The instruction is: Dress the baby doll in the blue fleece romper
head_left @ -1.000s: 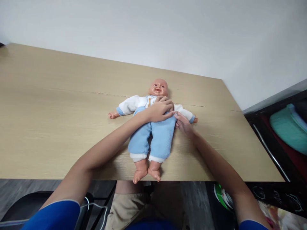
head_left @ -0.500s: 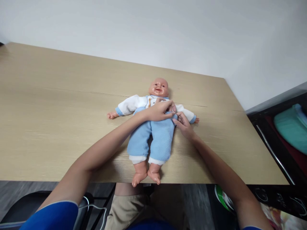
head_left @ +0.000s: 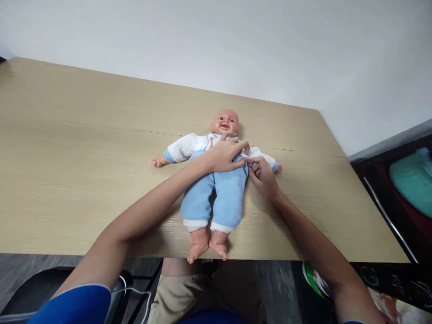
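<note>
A baby doll lies on its back, arms spread, in a white top with blue cuffs and fluffy light-blue trousers. Across its chest and waist lies my left hand, fingers spread over the top and thumb stretched along the waistband; it hides most of the chest print. At the side of the waist on the right, my right hand is closed, thumb and fingers pinching the edge of the trousers. The fingertips of both hands are close together there.
The doll is on a wooden table, its feet at the front edge. A pale wall stands behind. To the right is a dark shelf unit holding a teal item. A black chair and white cable are below left.
My right hand's fingers have drawn closer together at the trousers' side. My left hand's fingers have shifted slightly up the chest. The doll stays in place on the table.
</note>
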